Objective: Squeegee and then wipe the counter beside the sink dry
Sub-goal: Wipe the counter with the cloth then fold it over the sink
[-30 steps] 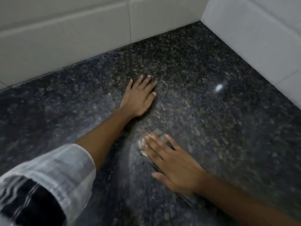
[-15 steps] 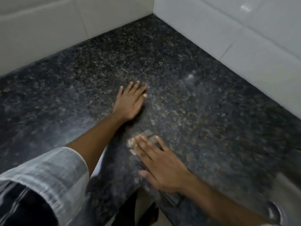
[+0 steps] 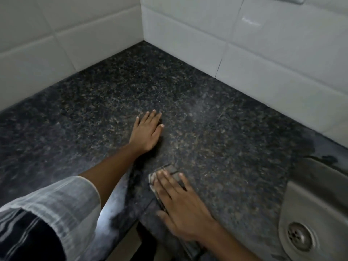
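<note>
The dark speckled granite counter [image 3: 216,129] runs into a tiled corner. My left hand [image 3: 147,131] lies flat on it, fingers straight and together, near the middle. Closer to me, my right hand [image 3: 180,206] presses flat on a dark, flat squeegee [image 3: 170,169] by the counter's front edge. Its fingers are straight along the tool and the thumb sticks out to the left. Only the tool's far end and a piece below the wrist show. A pale streaked sheen crosses the stone beyond my hands.
A steel sink [image 3: 308,200] with a round drain [image 3: 299,237] is set into the counter at the lower right. White tiled walls [image 3: 254,59] close the back and right sides. The front edge [image 3: 120,230] drops off between my arms.
My right hand and the squeegee have slid back to the counter's front edge. The view has swung right, bringing the sink in. My left hand stays flat in place.
</note>
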